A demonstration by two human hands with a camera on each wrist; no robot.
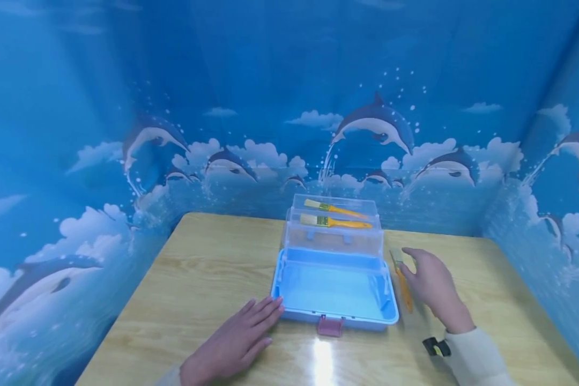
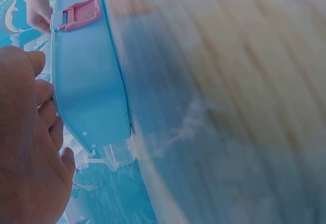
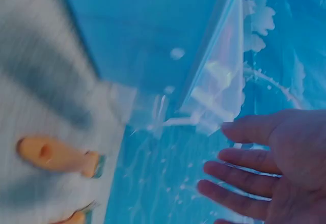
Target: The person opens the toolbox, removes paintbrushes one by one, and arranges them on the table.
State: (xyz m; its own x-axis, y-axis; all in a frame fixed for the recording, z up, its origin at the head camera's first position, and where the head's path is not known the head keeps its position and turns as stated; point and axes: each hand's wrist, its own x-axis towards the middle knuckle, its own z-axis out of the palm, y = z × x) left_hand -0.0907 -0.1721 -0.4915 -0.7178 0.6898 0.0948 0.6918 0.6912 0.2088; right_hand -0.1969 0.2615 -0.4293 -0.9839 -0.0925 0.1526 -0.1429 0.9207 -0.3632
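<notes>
A light-blue plastic box stands on the table with its clear upper trays raised at the back. Two paintbrushes with yellow-orange handles lie in the trays, one brush behind the other brush. My left hand lies flat with straight fingers, fingertips at the box's front left corner. To the right of the box another paintbrush rests on the table. Beside it is my right hand, thumb and fingers apart and nothing held; the right wrist view shows its fingers extended.
A pink latch hangs on the box's front. The wooden table reaches back to blue dolphin-print cloth that surrounds it. In the right wrist view, part of a second orange handle shows below the first brush handle.
</notes>
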